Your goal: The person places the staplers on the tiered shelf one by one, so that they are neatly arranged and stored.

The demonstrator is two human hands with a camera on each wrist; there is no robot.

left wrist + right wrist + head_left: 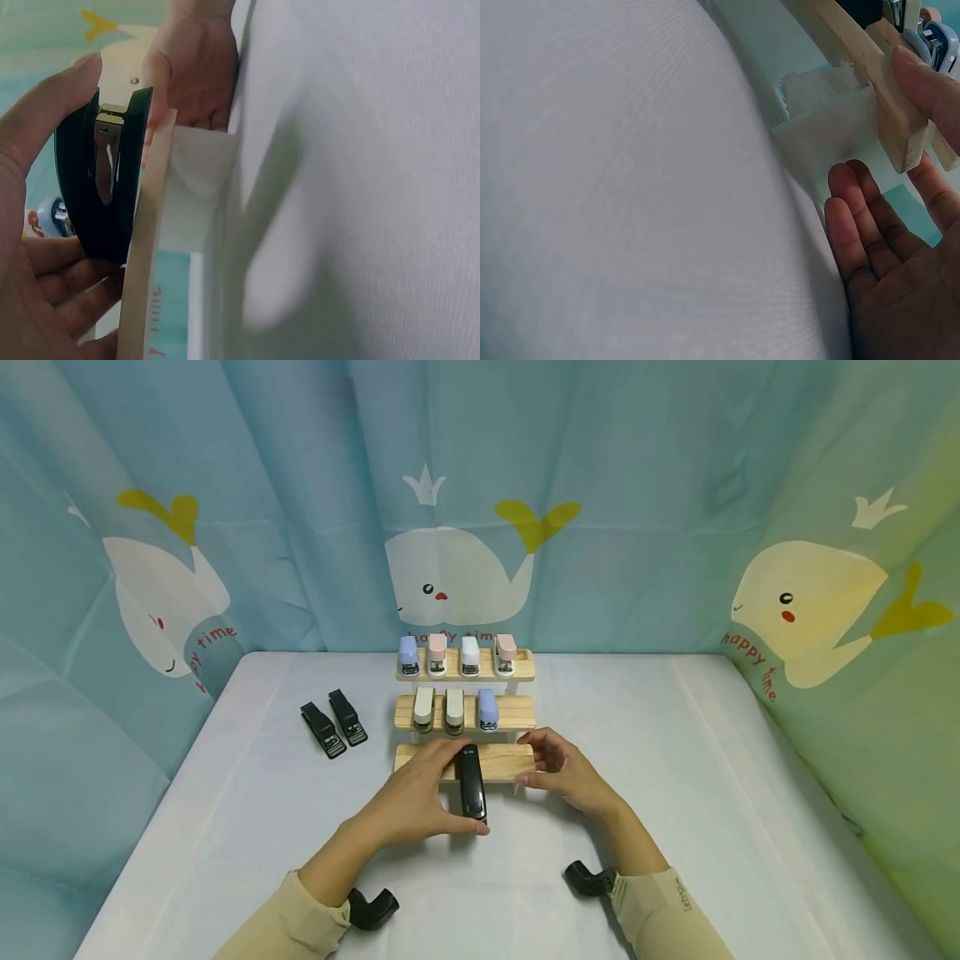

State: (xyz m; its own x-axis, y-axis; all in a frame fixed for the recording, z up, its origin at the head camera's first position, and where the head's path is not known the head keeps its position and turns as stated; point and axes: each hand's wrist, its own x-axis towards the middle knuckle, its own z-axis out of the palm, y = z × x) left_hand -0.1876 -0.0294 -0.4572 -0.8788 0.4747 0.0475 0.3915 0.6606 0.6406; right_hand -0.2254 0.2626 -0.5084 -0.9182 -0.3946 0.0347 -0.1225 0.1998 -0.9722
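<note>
My left hand (416, 793) holds a black stapler (471, 785) between thumb and fingers, the thumb at its near end and fingers at its far end. This stapler lies across the lowest board of a three-tier wooden display shelf (506, 762), its near end jutting past the front edge. In the left wrist view the stapler (75, 172) shows its open metal mouth beside the board. At the right end of that board, my right hand (566, 777) grips the shelf, thumb toward the front corner. In the right wrist view its other fingers (859, 217) curl below the board's end.
Several small staplers in blue, pink and pale colours stand on the upper two tiers, such as a blue one (487, 710) and a pink one (437, 654). Two black staplers (323, 730) lie left on the white table (645, 727). A whale-print curtain (637, 468) hangs behind.
</note>
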